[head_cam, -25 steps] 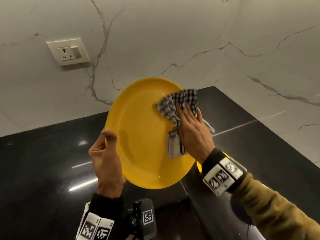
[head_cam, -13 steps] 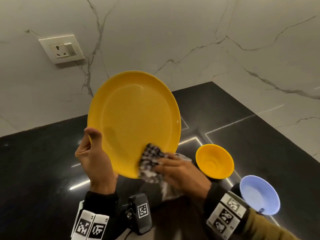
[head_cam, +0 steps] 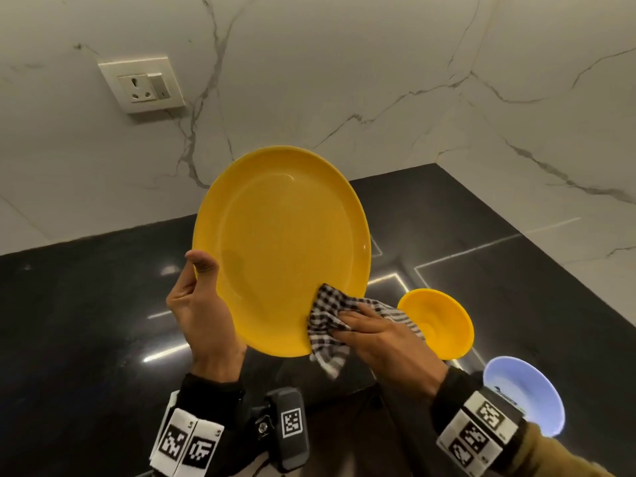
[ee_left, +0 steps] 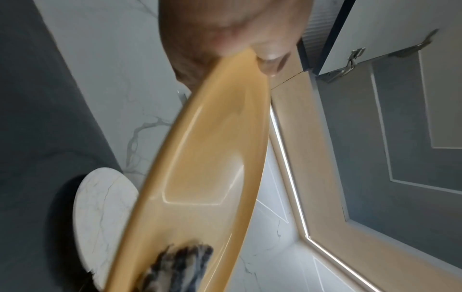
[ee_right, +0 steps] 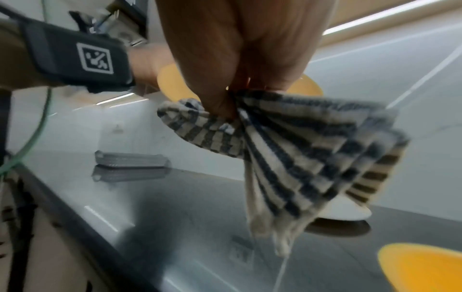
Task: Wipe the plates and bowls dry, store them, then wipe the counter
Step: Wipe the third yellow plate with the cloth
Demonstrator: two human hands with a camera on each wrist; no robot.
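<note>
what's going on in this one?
A person is drying dishes over a black counter. The left hand holds a yellow plate up by its rim, tilted toward the camera. The right hand grips a checked cloth against the plate's lower right edge. A yellow bowl and a pale blue bowl sit on the counter, not yet stored.

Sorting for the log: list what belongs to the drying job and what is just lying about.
Job:
yellow plate, held by left hand
checked cloth, gripped by right hand
yellow bowl
blue bowl
white plate
black counter

Just there:
wall socket
</note>
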